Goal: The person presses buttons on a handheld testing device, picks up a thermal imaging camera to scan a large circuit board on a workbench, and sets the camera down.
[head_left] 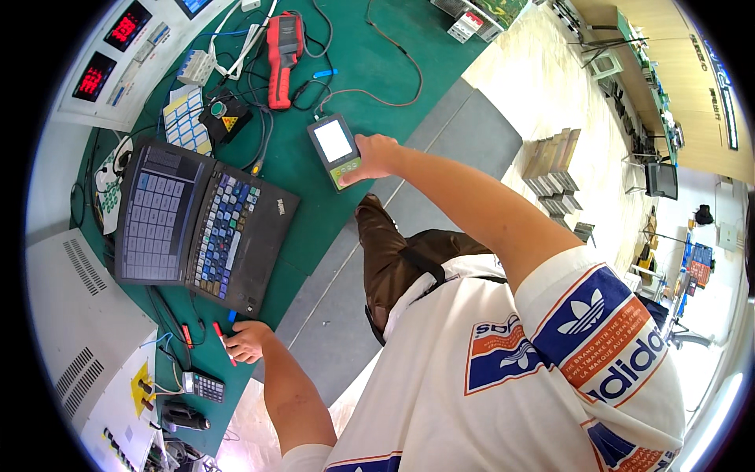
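Item 1. Handheld meter [333, 143], dark case, green button panel: lying toward 11 o'clock from the centre of my view, by the edge of the green bench [452, 51]. The screen is glowing white; whatever it is displaying is washing out from where I am watching.

Item 2. Right hand [376, 156]: I am holding the meter with it, fingers closing around the casing's side and thumb lying at the button panel. I cannot tell whether the thumb is pressing.

Item 3. Left hand [250, 343], toward 8 o'clock: I am pinching a slim red-and-white stick [224, 344] in it, fingers closing narrowly. Pen or probe, I cannot tell.

Item 4. Red-and-dark lead [419, 75]: curving from near the meter's top end and leaving the view at 12 o'clock.

Item 5. Laptop [266, 228], 9 o'clock: standing open, its screen showing a grid of boxes.

Item 6. Red-and-black instrument [281, 67], 11 o'clock, beyond the meter: lying among cables, neither hand touching it.

Item 7. Calculator [204, 386], between 7 and 8 o'clock: lying just below the left hand's level, untouched.

Condition of work. Done, as I am judging it: the meter is running and in hand, and the laptop is on. Left: nothing is marking the work as finished; I am seeing no settled reading, and how many steps are remaining I cannot tell.
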`<state>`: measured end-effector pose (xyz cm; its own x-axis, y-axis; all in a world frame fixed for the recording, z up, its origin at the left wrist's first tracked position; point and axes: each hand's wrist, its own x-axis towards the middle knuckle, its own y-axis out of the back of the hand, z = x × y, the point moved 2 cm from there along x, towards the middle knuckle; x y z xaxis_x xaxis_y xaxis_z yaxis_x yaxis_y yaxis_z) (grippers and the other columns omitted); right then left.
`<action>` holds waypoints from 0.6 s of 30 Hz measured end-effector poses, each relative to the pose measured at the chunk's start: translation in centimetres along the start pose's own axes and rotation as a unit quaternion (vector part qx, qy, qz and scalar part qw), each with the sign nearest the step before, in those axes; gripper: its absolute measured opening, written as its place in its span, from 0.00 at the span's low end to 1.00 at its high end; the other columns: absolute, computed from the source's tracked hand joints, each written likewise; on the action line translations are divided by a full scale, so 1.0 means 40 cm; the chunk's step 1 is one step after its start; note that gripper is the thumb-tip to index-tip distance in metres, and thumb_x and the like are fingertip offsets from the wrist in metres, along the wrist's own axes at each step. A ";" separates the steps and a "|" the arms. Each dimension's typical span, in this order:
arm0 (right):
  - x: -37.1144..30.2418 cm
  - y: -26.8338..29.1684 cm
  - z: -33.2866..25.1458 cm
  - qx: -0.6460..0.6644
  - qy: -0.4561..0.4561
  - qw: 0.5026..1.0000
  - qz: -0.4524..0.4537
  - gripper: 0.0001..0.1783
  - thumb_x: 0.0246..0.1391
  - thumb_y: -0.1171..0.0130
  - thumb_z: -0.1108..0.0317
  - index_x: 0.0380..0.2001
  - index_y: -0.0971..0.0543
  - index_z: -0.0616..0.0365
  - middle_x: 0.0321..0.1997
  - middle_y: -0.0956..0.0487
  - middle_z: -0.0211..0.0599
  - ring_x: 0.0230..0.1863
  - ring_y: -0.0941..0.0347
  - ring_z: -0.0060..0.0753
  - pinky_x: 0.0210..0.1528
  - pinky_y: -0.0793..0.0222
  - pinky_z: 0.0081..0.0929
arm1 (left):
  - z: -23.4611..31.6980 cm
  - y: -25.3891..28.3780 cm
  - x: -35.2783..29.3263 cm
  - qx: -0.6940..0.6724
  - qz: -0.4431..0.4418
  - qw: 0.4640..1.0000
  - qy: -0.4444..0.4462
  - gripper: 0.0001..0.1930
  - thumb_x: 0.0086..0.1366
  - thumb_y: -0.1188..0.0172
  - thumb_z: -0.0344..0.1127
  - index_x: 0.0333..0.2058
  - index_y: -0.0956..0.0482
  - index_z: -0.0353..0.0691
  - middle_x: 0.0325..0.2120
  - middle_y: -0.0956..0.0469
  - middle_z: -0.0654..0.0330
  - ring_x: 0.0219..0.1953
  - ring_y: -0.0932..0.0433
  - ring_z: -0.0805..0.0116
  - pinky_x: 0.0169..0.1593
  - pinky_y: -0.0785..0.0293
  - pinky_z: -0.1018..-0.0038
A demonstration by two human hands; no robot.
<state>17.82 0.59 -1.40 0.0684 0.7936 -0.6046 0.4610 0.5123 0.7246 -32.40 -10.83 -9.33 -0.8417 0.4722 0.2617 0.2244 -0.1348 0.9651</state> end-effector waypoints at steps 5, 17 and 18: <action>0.001 0.001 -0.001 0.002 -0.001 1.000 -0.002 0.60 0.29 0.30 0.23 0.53 0.28 0.66 0.47 0.17 0.49 0.51 0.20 0.51 0.53 0.27 0.48 | -0.001 -0.002 0.002 -0.001 -0.006 1.000 0.003 0.26 0.67 0.56 0.50 0.62 0.34 0.50 0.64 0.37 0.54 0.65 0.38 0.49 0.66 0.43 0.46; 0.003 0.003 -0.002 -0.006 -0.004 1.000 -0.006 0.60 0.29 0.30 0.23 0.53 0.28 0.66 0.48 0.18 0.50 0.51 0.19 0.52 0.52 0.27 0.49 | -0.004 -0.007 0.002 0.000 0.003 1.000 -0.002 0.26 0.67 0.57 0.49 0.62 0.33 0.50 0.63 0.36 0.55 0.65 0.38 0.50 0.65 0.43 0.48; 0.003 0.002 -0.001 -0.006 -0.007 1.000 -0.010 0.60 0.29 0.30 0.23 0.53 0.28 0.66 0.48 0.18 0.50 0.51 0.19 0.52 0.52 0.27 0.49 | -0.004 -0.005 0.002 0.003 0.008 1.000 -0.005 0.26 0.67 0.57 0.49 0.62 0.33 0.50 0.63 0.36 0.55 0.65 0.38 0.50 0.65 0.43 0.48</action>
<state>17.82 0.74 -1.40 0.0719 0.7785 -0.6235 0.4515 0.5320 0.7164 -32.57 -10.89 -9.53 -0.8334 0.4784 0.2768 0.2406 -0.1368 0.9609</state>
